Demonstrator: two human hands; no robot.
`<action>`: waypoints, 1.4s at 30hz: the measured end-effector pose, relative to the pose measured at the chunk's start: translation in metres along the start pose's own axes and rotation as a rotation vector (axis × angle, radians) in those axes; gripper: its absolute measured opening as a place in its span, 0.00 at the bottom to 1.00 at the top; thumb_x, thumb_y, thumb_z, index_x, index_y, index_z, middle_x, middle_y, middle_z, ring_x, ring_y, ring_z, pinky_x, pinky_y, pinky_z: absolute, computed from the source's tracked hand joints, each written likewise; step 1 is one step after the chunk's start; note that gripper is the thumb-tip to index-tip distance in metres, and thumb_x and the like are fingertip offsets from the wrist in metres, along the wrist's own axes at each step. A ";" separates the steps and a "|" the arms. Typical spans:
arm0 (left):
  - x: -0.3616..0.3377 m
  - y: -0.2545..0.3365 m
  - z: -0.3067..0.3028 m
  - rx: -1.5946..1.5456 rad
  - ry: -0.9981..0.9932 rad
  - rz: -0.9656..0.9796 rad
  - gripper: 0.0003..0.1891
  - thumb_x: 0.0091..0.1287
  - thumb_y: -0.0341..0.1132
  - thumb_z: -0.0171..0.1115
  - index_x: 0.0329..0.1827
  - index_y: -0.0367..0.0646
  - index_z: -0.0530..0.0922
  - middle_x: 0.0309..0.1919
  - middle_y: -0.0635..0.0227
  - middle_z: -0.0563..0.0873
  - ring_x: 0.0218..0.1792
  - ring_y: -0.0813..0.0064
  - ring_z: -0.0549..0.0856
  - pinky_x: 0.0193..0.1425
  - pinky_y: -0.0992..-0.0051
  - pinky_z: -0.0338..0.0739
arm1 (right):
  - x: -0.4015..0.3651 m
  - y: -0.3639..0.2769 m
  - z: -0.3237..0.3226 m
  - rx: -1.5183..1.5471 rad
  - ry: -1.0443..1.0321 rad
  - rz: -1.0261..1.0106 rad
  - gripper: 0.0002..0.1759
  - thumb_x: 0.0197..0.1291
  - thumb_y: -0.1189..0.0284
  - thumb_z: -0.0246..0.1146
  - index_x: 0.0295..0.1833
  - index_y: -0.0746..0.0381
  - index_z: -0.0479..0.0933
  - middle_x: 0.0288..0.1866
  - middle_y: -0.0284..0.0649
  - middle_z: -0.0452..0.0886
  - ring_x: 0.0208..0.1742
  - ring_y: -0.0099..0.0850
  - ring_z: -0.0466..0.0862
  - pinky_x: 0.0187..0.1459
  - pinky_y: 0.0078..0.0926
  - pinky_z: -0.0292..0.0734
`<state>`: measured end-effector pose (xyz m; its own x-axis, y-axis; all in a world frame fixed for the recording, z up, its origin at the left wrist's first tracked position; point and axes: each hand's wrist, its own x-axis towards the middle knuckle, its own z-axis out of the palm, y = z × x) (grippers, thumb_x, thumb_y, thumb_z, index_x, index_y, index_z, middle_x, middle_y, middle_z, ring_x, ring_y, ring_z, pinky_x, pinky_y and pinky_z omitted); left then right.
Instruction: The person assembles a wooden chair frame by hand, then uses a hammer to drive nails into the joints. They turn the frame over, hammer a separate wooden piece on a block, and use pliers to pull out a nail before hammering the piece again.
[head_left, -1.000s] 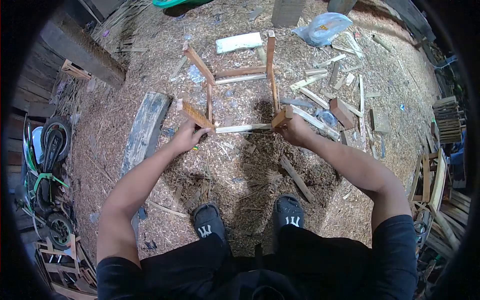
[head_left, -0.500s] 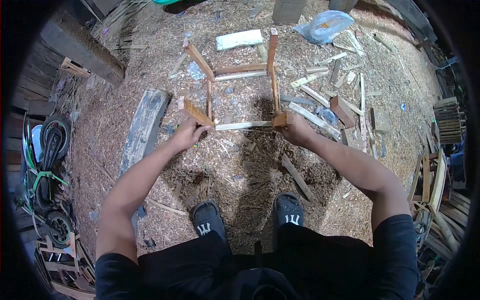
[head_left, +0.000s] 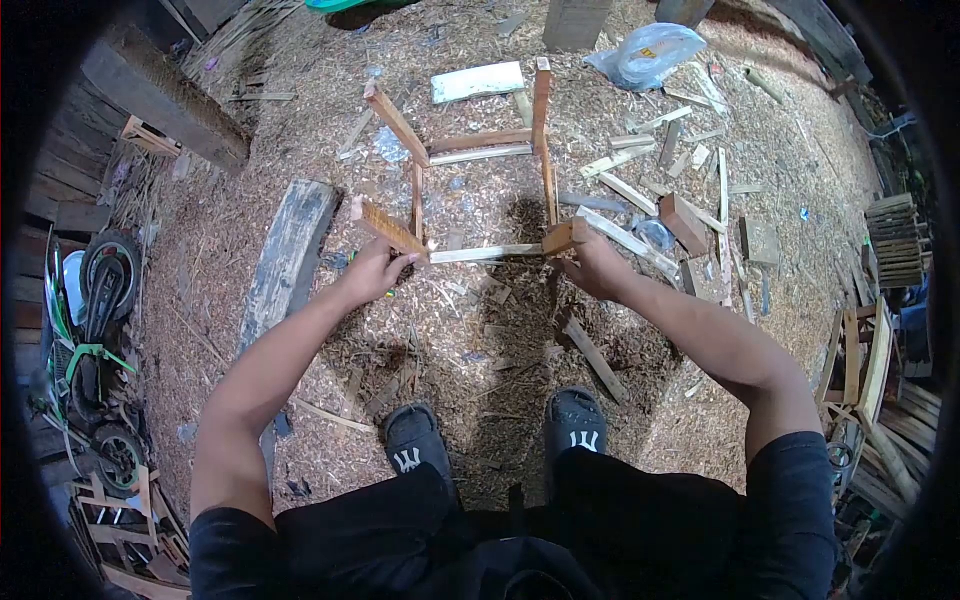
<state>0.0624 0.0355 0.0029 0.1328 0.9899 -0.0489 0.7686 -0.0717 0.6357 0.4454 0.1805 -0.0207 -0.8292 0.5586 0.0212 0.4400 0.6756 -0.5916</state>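
Note:
A wooden frame (head_left: 480,138) with four-sided rails and upright legs stands on the shavings in front of me. My left hand (head_left: 376,270) is closed around the near left leg (head_left: 388,226), its thumb by the joint with the pale near rail (head_left: 485,253). On the other side my right hand (head_left: 600,265) grips the near right leg (head_left: 566,236), whose end faces up toward me. Both far legs, left (head_left: 395,122) and right (head_left: 541,105), stand free of my hands. The fingers of my right hand are partly hidden behind the wood.
A weathered plank (head_left: 290,255) lies left of the frame. Offcuts (head_left: 630,190) and a wooden block (head_left: 684,224) are scattered to the right. A plastic bag (head_left: 648,55) sits at the back. A post (head_left: 165,95) stands far left, near a motorbike (head_left: 95,350).
The frame's leg tops have shifted very slightly to the left, with both hands still on the near legs. Nothing was let go.

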 end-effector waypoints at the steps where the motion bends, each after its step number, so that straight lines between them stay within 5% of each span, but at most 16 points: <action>1: -0.001 -0.002 0.001 -0.002 -0.002 -0.001 0.11 0.77 0.35 0.64 0.54 0.39 0.87 0.52 0.48 0.89 0.55 0.45 0.87 0.64 0.54 0.79 | -0.008 -0.009 -0.003 0.065 -0.004 0.119 0.19 0.69 0.66 0.68 0.58 0.66 0.76 0.61 0.55 0.77 0.57 0.56 0.84 0.57 0.50 0.82; 6: 0.000 -0.028 0.008 0.036 -0.038 -0.054 0.18 0.77 0.43 0.66 0.58 0.37 0.85 0.52 0.46 0.89 0.56 0.45 0.86 0.63 0.53 0.79 | -0.048 -0.017 -0.002 -0.041 -0.089 0.322 0.24 0.71 0.55 0.68 0.58 0.64 0.75 0.58 0.55 0.80 0.57 0.54 0.85 0.56 0.50 0.83; 8: -0.001 -0.026 0.006 0.038 -0.057 -0.069 0.19 0.76 0.44 0.67 0.58 0.37 0.85 0.53 0.45 0.89 0.56 0.45 0.86 0.64 0.54 0.79 | -0.057 -0.027 -0.014 -0.106 -0.548 0.551 0.31 0.69 0.44 0.65 0.56 0.62 0.76 0.53 0.53 0.83 0.54 0.53 0.87 0.54 0.52 0.83; 11: -0.001 -0.019 0.004 0.028 -0.076 -0.106 0.21 0.75 0.46 0.68 0.59 0.37 0.85 0.54 0.46 0.89 0.57 0.46 0.86 0.64 0.55 0.79 | -0.084 -0.027 -0.010 -0.215 -0.568 0.430 0.34 0.67 0.38 0.64 0.53 0.60 0.77 0.49 0.50 0.86 0.52 0.52 0.88 0.51 0.53 0.84; 16: 0.004 -0.014 0.006 0.087 -0.051 -0.101 0.20 0.74 0.46 0.70 0.59 0.41 0.86 0.54 0.50 0.89 0.58 0.48 0.87 0.65 0.56 0.79 | -0.092 -0.001 0.008 -0.160 -0.561 0.408 0.29 0.67 0.44 0.67 0.54 0.59 0.78 0.52 0.51 0.85 0.54 0.52 0.87 0.54 0.52 0.84; 19: 0.009 -0.013 0.004 -0.045 -0.172 -0.245 0.23 0.73 0.45 0.71 0.65 0.42 0.83 0.61 0.51 0.87 0.64 0.50 0.83 0.71 0.56 0.75 | -0.078 -0.001 0.003 -0.155 -0.472 0.382 0.30 0.67 0.48 0.70 0.64 0.58 0.77 0.55 0.53 0.84 0.58 0.52 0.86 0.59 0.52 0.83; 21: 0.010 -0.018 0.008 -0.004 -0.141 -0.190 0.24 0.73 0.44 0.71 0.69 0.44 0.80 0.62 0.52 0.86 0.66 0.53 0.83 0.73 0.58 0.73 | -0.064 -0.008 -0.005 -0.091 -0.156 0.407 0.38 0.67 0.51 0.71 0.75 0.56 0.69 0.60 0.55 0.81 0.63 0.53 0.84 0.63 0.50 0.82; 24: 0.010 -0.013 0.006 -0.054 -0.129 -0.163 0.26 0.74 0.43 0.70 0.71 0.45 0.78 0.63 0.53 0.86 0.67 0.54 0.83 0.75 0.58 0.72 | -0.034 -0.030 -0.026 -0.015 -0.049 0.348 0.45 0.67 0.53 0.72 0.82 0.55 0.59 0.66 0.55 0.77 0.65 0.54 0.83 0.65 0.48 0.81; 27: 0.008 0.017 -0.010 -0.084 -0.073 -0.217 0.27 0.74 0.43 0.70 0.72 0.44 0.77 0.63 0.53 0.87 0.67 0.55 0.83 0.76 0.58 0.71 | -0.016 -0.044 -0.032 -0.032 0.085 0.218 0.46 0.66 0.54 0.73 0.82 0.54 0.57 0.69 0.54 0.74 0.61 0.54 0.84 0.61 0.48 0.82; 31: 0.007 -0.008 -0.006 -0.060 -0.069 -0.117 0.29 0.75 0.50 0.68 0.75 0.48 0.73 0.62 0.52 0.87 0.68 0.51 0.82 0.73 0.55 0.74 | -0.001 -0.052 -0.041 0.041 0.002 0.282 0.40 0.68 0.58 0.72 0.79 0.56 0.61 0.69 0.53 0.74 0.58 0.56 0.84 0.56 0.51 0.83; 33: 0.007 -0.009 -0.002 -0.058 -0.024 -0.135 0.24 0.75 0.42 0.69 0.71 0.45 0.78 0.62 0.52 0.86 0.67 0.53 0.82 0.75 0.56 0.71 | 0.002 -0.042 -0.033 0.002 0.126 0.094 0.24 0.70 0.65 0.70 0.67 0.60 0.74 0.64 0.48 0.77 0.51 0.46 0.86 0.50 0.42 0.84; 36: 0.005 -0.014 0.000 0.009 -0.013 -0.090 0.19 0.75 0.42 0.68 0.65 0.46 0.83 0.60 0.52 0.87 0.66 0.51 0.83 0.73 0.55 0.73 | 0.001 -0.042 -0.034 0.031 0.051 0.117 0.18 0.71 0.69 0.68 0.63 0.60 0.77 0.64 0.48 0.78 0.57 0.47 0.86 0.54 0.42 0.84; 40: 0.006 -0.010 -0.001 0.078 -0.072 -0.171 0.17 0.75 0.46 0.68 0.60 0.47 0.87 0.59 0.52 0.88 0.65 0.49 0.83 0.72 0.54 0.73 | -0.003 -0.028 -0.021 -0.045 0.068 0.120 0.17 0.70 0.71 0.68 0.62 0.61 0.78 0.62 0.49 0.81 0.58 0.49 0.86 0.55 0.43 0.83; 42: 0.005 0.001 -0.006 0.063 -0.092 -0.189 0.19 0.76 0.51 0.67 0.58 0.48 0.89 0.59 0.52 0.88 0.65 0.49 0.82 0.72 0.53 0.73 | -0.003 -0.022 -0.021 -0.002 0.016 0.095 0.25 0.69 0.67 0.67 0.69 0.59 0.72 0.65 0.51 0.77 0.61 0.58 0.81 0.57 0.55 0.81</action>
<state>0.0607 0.0409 0.0079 0.0369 0.9714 -0.2347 0.8227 0.1038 0.5589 0.4450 0.1738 0.0090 -0.7781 0.6278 -0.0219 0.5170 0.6201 -0.5901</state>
